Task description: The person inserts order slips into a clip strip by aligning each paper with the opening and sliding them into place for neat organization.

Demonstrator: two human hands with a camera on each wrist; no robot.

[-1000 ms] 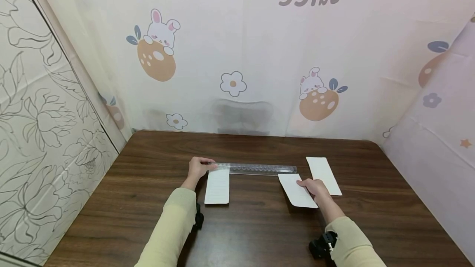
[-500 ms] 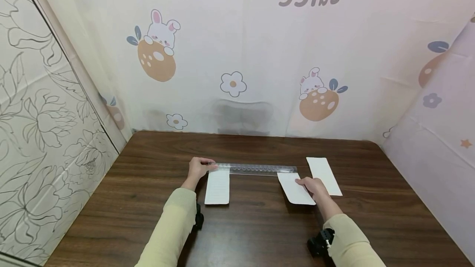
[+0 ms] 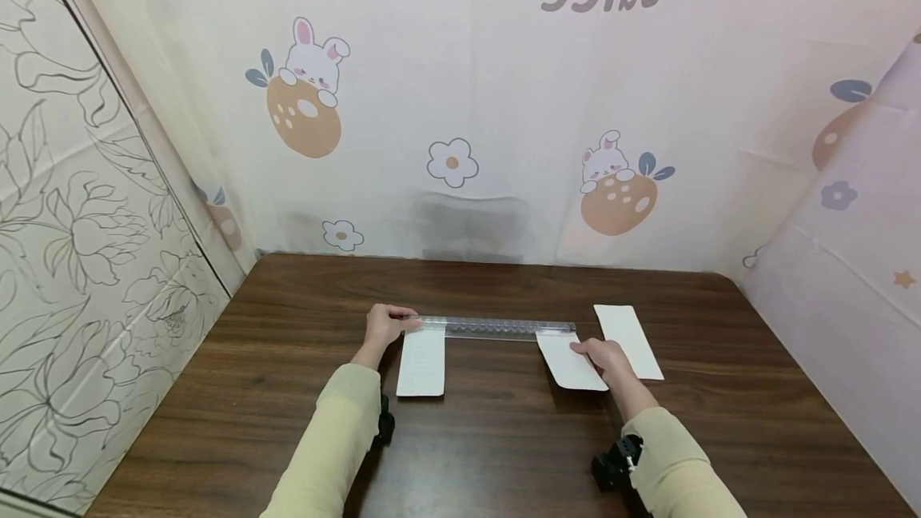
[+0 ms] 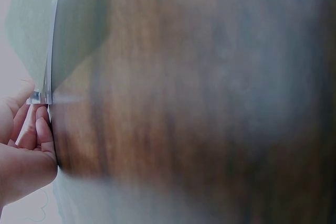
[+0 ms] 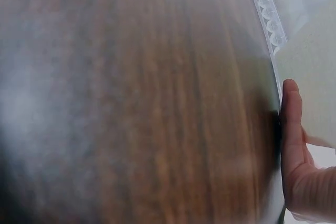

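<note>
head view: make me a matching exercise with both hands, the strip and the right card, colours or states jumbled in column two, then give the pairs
Column one
1. left hand
2. right hand
3. strip
4. right card

Column two
A. clear, see-through
B. holds the middle card
C. white, held by neither hand
D. pinches one end of the strip

Pairs: 1-D, 2-B, 3-A, 4-C
</note>
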